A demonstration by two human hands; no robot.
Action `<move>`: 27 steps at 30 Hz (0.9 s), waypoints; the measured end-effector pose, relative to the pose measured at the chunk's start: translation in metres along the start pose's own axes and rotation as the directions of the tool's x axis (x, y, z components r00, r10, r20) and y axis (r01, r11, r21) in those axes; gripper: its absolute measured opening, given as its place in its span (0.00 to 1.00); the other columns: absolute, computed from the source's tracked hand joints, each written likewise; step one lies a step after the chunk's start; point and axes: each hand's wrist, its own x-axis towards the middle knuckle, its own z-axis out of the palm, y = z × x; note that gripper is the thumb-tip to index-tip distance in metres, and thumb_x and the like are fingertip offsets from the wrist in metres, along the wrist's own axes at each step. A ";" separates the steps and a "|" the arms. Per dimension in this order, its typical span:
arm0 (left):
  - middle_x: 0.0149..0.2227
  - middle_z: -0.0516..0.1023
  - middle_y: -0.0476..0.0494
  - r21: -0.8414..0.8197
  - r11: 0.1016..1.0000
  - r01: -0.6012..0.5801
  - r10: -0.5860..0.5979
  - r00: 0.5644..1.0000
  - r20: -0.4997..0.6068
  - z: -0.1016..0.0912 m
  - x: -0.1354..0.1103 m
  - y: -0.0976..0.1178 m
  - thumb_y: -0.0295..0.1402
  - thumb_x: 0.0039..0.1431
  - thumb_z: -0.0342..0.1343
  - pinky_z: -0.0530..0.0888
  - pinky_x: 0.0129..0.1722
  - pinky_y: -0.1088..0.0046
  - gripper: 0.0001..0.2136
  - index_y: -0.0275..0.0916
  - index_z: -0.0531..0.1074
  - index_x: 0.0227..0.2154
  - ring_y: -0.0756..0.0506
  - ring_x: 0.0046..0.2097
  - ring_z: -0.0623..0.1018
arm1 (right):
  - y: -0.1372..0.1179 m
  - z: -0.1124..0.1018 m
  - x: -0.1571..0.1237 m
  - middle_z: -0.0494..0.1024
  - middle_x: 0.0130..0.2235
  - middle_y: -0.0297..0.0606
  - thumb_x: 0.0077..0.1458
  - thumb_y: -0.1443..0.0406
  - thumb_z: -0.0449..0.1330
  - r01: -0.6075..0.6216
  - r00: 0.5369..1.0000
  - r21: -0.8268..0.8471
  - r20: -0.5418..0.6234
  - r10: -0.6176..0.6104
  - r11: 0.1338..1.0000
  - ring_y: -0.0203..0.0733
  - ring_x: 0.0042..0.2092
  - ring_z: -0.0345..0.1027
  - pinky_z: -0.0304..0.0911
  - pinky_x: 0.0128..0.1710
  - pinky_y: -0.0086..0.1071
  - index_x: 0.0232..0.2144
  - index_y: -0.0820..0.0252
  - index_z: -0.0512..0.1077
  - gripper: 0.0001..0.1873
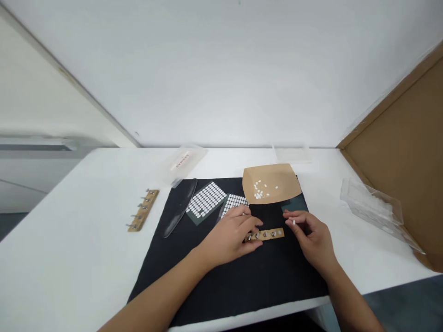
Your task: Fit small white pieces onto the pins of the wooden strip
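My left hand (235, 234) grips the left end of a narrow tan strip (278, 233) lying on a black cloth (273, 276). Several small metal pieces sit in a row along this strip, and the fingers hide its left end. To the right of the strip, my right hand (313, 237) is closed in a pinch, with a small white oval piece (294, 222) at its fingertips. Just beyond both hands stands a brown paper tray (284, 182) with several loose white ovals in it. Partly behind my left hand lies a dark sheet of white oval stickers (235, 201).
Another dark sheet of white ovals (207, 200) and a long black curved object (180, 207) lie on the cloth's left. A second tan strip with metal pieces (143, 211) rests farther left. Clear plastic boxes (372, 203) stand at right, beside a cardboard panel (398, 161). A translucent pouch (185, 161) lies behind.
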 end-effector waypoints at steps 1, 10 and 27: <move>0.39 0.84 0.42 0.019 1.000 -0.021 0.021 1.000 -0.004 -0.002 0.001 0.001 0.36 0.61 0.71 0.77 0.49 0.58 0.17 0.39 0.75 0.49 0.36 0.50 0.77 | 0.000 -0.001 0.000 0.86 0.48 0.42 0.68 0.57 0.65 -0.009 0.999 0.017 -0.031 0.010 1.000 0.49 0.51 0.82 0.77 0.48 0.41 0.37 0.54 0.79 0.08; 0.39 0.79 0.41 -0.028 0.980 -0.197 0.175 0.923 -0.342 -0.012 0.009 0.017 0.25 0.65 0.63 0.77 0.46 0.62 0.09 0.37 0.74 0.46 0.42 0.43 0.77 | -0.048 -0.002 0.010 0.86 0.38 0.37 0.65 0.65 0.69 0.366 0.930 -0.115 0.028 -0.365 0.923 0.43 0.39 0.83 0.79 0.38 0.34 0.37 0.53 0.82 0.02; 0.39 0.83 0.43 -0.224 0.953 -0.202 0.089 0.898 -0.430 -0.014 0.013 0.023 0.22 0.63 0.67 0.78 0.44 0.64 0.11 0.38 0.78 0.46 0.45 0.40 0.81 | -0.055 0.019 0.033 0.86 0.37 0.38 0.63 0.70 0.70 0.577 0.808 0.034 0.123 -0.576 0.816 0.37 0.38 0.82 0.78 0.39 0.28 0.37 0.58 0.79 0.04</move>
